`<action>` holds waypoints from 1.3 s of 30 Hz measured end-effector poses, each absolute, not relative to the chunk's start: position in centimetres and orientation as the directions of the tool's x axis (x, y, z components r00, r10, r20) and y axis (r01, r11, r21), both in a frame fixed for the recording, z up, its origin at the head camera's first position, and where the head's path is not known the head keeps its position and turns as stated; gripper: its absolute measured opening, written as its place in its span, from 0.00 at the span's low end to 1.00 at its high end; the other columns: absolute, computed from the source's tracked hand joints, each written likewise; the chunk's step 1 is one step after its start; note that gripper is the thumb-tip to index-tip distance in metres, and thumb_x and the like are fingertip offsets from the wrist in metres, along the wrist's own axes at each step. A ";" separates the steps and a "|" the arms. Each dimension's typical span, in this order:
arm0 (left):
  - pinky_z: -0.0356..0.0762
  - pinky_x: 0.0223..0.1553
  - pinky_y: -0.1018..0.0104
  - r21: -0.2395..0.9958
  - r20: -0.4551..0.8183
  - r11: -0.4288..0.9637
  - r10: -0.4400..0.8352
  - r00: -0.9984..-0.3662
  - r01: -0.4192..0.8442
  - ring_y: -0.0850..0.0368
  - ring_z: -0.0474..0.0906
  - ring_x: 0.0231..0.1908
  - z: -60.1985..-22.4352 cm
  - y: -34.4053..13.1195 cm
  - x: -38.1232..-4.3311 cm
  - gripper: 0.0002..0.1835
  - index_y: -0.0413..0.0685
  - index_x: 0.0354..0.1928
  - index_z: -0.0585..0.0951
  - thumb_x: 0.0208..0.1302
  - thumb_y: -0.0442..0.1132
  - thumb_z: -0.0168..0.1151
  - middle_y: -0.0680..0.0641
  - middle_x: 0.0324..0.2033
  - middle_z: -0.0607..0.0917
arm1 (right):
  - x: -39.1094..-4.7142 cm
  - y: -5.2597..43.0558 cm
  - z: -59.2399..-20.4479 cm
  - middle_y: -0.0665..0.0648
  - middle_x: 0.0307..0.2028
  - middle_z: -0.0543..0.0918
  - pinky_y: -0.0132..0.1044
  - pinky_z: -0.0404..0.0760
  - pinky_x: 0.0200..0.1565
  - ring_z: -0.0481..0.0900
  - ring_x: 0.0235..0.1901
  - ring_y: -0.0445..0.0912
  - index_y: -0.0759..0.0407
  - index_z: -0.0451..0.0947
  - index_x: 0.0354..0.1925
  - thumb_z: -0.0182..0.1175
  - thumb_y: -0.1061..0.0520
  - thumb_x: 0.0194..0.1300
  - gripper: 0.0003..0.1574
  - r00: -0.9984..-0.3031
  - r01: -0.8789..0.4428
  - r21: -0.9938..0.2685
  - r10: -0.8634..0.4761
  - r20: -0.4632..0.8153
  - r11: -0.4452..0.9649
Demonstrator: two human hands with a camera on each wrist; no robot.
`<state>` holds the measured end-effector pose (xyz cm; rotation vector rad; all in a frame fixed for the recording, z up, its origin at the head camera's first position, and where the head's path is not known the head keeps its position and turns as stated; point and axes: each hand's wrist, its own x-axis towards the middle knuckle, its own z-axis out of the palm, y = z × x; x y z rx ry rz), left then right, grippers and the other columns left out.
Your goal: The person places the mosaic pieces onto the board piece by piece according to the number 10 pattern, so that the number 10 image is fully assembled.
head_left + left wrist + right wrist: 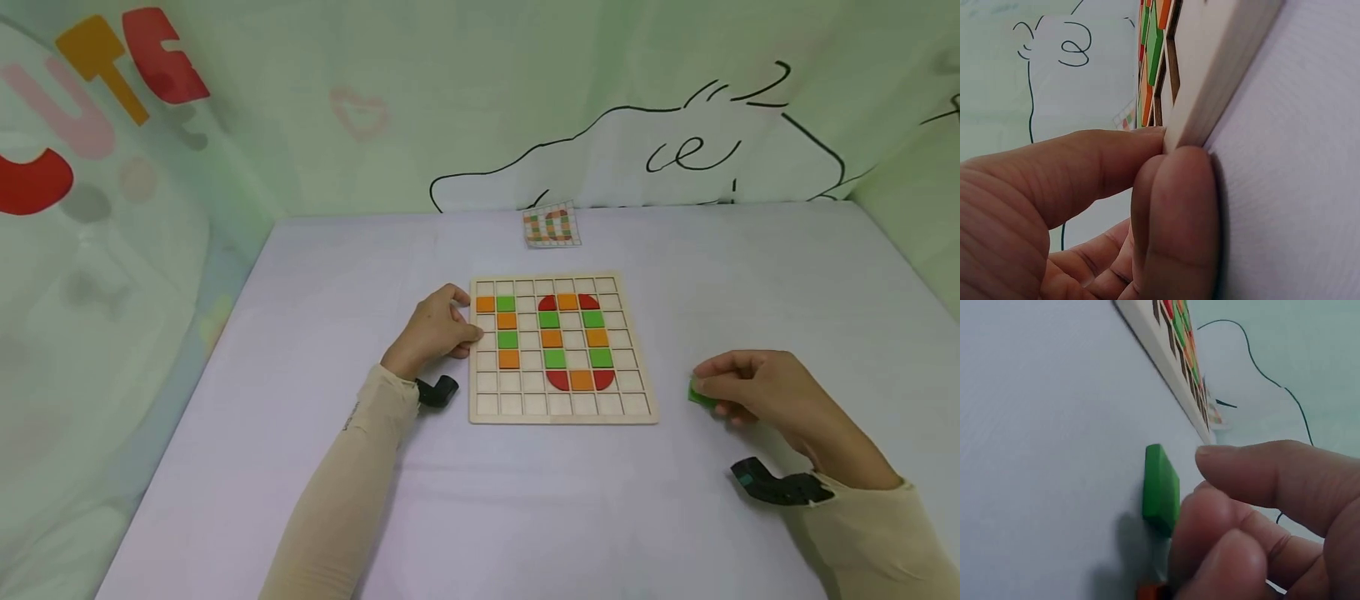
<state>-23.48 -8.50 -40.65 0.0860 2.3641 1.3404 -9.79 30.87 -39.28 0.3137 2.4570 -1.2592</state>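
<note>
A square wooden grid board lies on the table, with orange and green square tiles and red rounded tiles in some cells. My left hand holds the board's left edge with bent fingers and thumb; in the left wrist view its fingertips meet at that wooden edge. Right of the board, my right hand is over a green tile. In the right wrist view this tile lies just beyond the fingertips, with a gap between thumb and fingers. Part of an orange piece shows below those fingers.
A small printed card with a coloured grid pattern lies behind the board, near the table's far edge. A green curtain with drawings hangs behind the white table. Each wrist carries a black camera.
</note>
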 end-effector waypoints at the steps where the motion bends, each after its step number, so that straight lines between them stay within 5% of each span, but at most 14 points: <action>1: 0.88 0.30 0.67 0.832 -0.327 0.534 0.255 -0.910 -0.149 0.56 0.82 0.26 -40.7 -8.5 -23.5 0.29 0.42 0.63 0.72 0.64 0.31 0.74 0.42 0.37 0.78 | -9.7 31.0 -39.3 0.51 0.32 0.84 0.36 0.85 0.31 0.81 0.30 0.44 0.69 0.78 0.60 0.67 0.49 0.72 0.29 -0.911 0.350 -0.731 0.029 -0.412 0.586; 15: 0.88 0.29 0.68 0.840 -0.318 0.523 0.264 -0.911 -0.142 0.56 0.82 0.25 -40.5 -8.6 -23.4 0.29 0.42 0.63 0.71 0.64 0.31 0.73 0.43 0.36 0.78 | -9.1 31.1 -39.4 0.52 0.28 0.81 0.36 0.81 0.27 0.78 0.24 0.44 0.73 0.75 0.58 0.72 0.55 0.64 0.32 -0.915 0.310 -0.663 0.022 -0.404 0.681; 26: 0.88 0.30 0.66 0.855 -0.305 0.501 0.277 -0.911 -0.134 0.57 0.82 0.25 -40.8 -8.6 -23.5 0.28 0.41 0.63 0.72 0.63 0.29 0.73 0.43 0.35 0.78 | -9.0 30.0 -39.3 0.53 0.36 0.83 0.34 0.78 0.26 0.75 0.28 0.41 0.66 0.82 0.49 0.73 0.53 0.65 0.21 -0.944 0.254 -0.653 0.036 -0.327 0.714; 39: 0.89 0.29 0.66 0.854 -0.303 0.502 0.270 -0.914 -0.135 0.56 0.82 0.26 -40.9 -8.6 -23.6 0.28 0.41 0.63 0.72 0.63 0.30 0.73 0.43 0.35 0.78 | -10.6 28.9 -39.7 0.50 0.39 0.87 0.36 0.90 0.38 0.89 0.35 0.43 0.71 0.78 0.56 0.66 0.59 0.70 0.21 -0.908 0.374 -0.836 -0.021 -0.417 0.402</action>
